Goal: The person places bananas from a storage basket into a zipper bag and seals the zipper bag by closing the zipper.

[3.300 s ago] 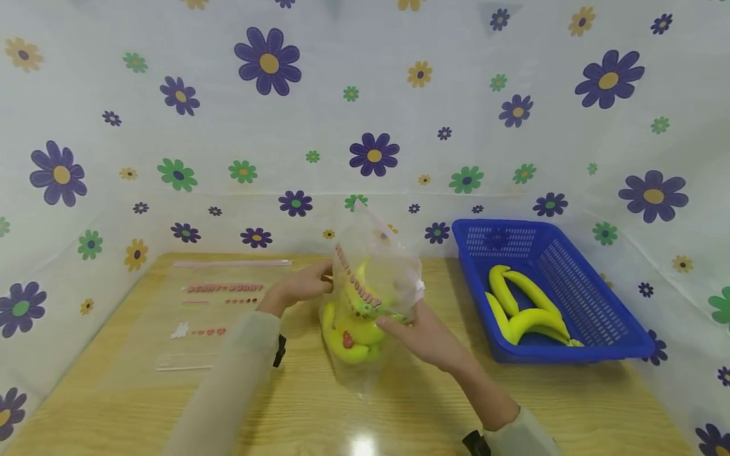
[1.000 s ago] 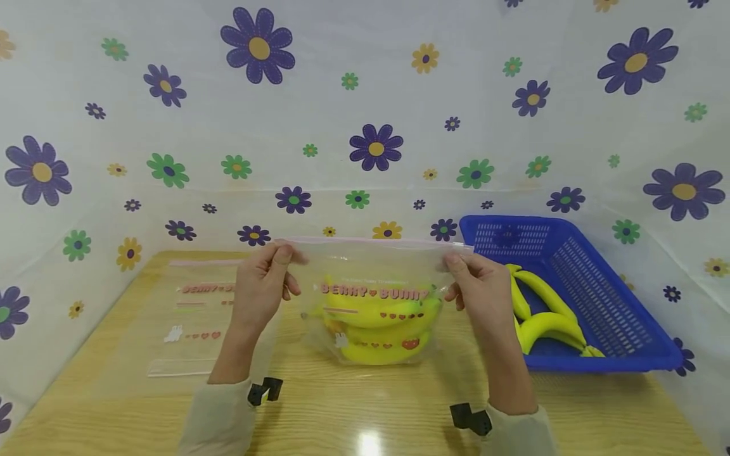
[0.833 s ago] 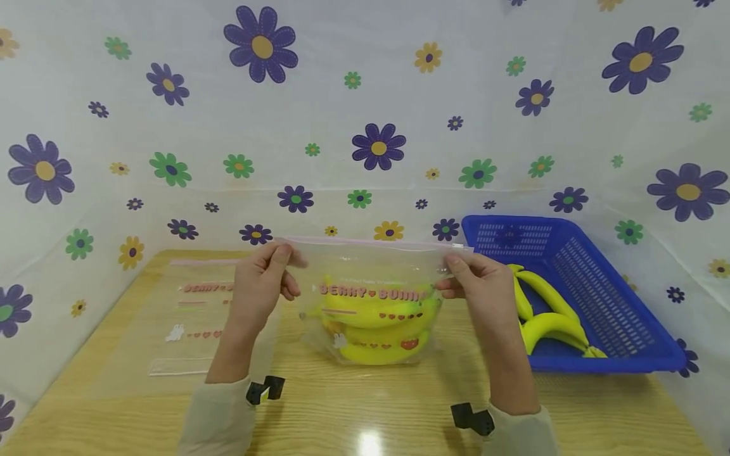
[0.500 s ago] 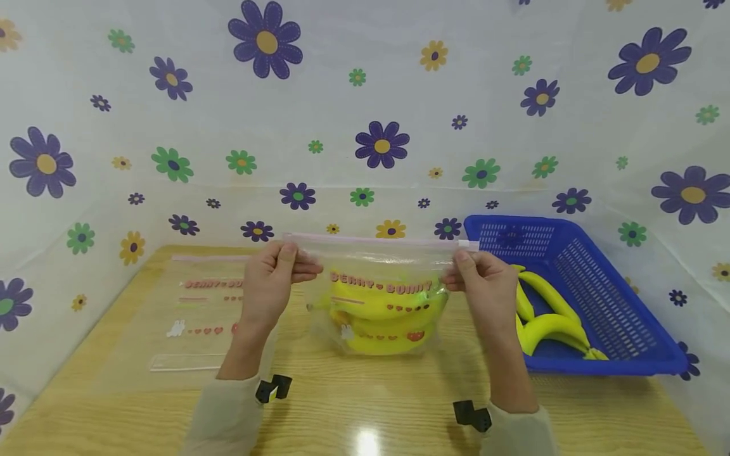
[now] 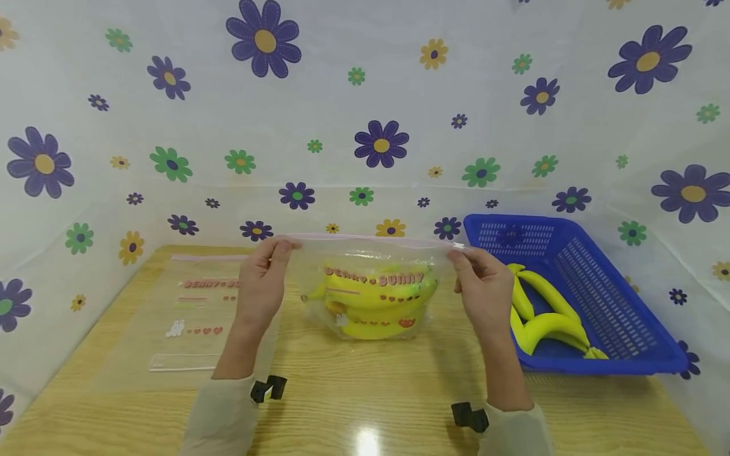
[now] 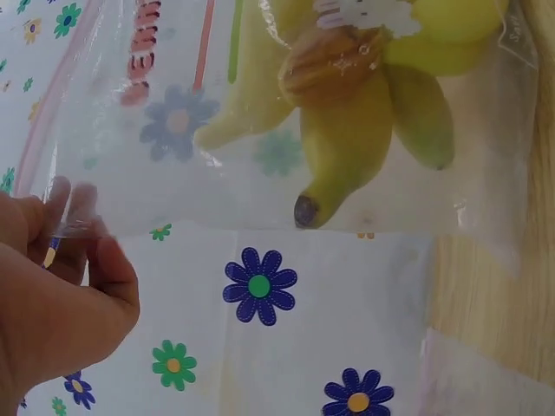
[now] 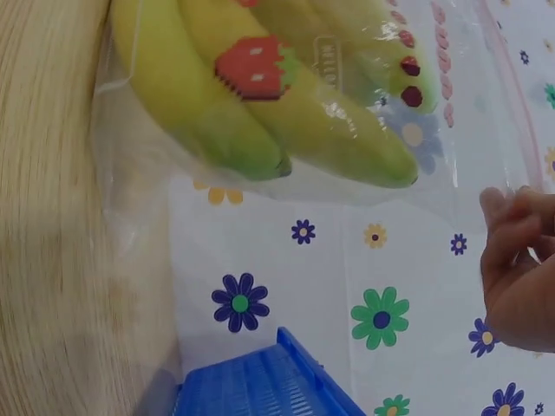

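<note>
A clear zip bag (image 5: 365,254) printed with "Berry Bunny" hangs upright in front of me, its pink zip strip stretched level along the top. Several yellow bananas (image 5: 373,310) fill its lower part. My left hand (image 5: 259,285) pinches the top left corner between thumb and fingers. At the opposite corner my right hand (image 5: 485,291) grips the edge, just under the white slider (image 5: 458,246). In the left wrist view the banana tips (image 6: 334,165) point toward the bag's side seam. A red strawberry print (image 7: 256,69) overlaps the bananas in the right wrist view.
A blue plastic basket (image 5: 616,285) with several bananas (image 5: 550,326) stands on the right of the wooden table (image 5: 353,405). Another printed zip bag (image 5: 188,348) lies flat at the left, partly behind the left arm. A flower-patterned curtain (image 5: 319,95) closes off the back.
Earlier the bag stood turned sideways with a hand at each side; now it faces me, pulled taut by both top corners. In the last half second the bananas shifted slightly up and left.
</note>
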Tool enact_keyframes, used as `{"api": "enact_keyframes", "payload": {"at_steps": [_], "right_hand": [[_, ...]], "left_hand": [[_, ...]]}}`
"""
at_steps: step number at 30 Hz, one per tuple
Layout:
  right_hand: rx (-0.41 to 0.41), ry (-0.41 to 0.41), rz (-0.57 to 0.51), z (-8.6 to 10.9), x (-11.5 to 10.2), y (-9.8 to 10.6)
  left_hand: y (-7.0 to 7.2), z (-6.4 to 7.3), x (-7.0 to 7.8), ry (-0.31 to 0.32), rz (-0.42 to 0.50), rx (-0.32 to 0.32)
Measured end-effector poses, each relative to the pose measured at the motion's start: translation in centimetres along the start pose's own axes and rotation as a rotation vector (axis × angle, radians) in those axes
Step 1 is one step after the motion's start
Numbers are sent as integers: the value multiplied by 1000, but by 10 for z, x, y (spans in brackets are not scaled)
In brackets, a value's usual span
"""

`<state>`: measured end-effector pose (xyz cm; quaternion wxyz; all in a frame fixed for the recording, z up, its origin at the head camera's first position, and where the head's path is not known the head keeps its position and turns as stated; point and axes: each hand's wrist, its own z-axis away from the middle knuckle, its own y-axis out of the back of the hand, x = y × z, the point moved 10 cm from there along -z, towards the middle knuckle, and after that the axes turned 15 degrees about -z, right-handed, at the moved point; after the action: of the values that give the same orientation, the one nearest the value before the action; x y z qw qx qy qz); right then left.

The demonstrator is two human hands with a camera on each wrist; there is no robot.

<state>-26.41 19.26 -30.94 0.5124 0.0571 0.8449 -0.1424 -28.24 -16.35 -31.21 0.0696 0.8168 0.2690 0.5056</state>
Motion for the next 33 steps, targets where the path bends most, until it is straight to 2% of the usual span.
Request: {"api": "enact_keyframes", "payload": {"at_steps": [4,6,12,15,24,33], "right_hand": [[-4,-77,-130,1,2,-1],[-11,-105,-178,2,3,-3],[-22,-170,-161,3,7,-3],[-38,-192,-125,2,11,-3],[-74,-177,-109,1,13,-2],[-77,-125,-136,0,7,-2]], "left_hand": [[7,1,7,-48,-66,34],[9,1,10,-61,-80,27],[-4,4,14,-39,85,-150],[-8,4,13,-17,108,-179],[-4,4,4,4,49,-126],[8,3,12,-73,196,-12]]}}
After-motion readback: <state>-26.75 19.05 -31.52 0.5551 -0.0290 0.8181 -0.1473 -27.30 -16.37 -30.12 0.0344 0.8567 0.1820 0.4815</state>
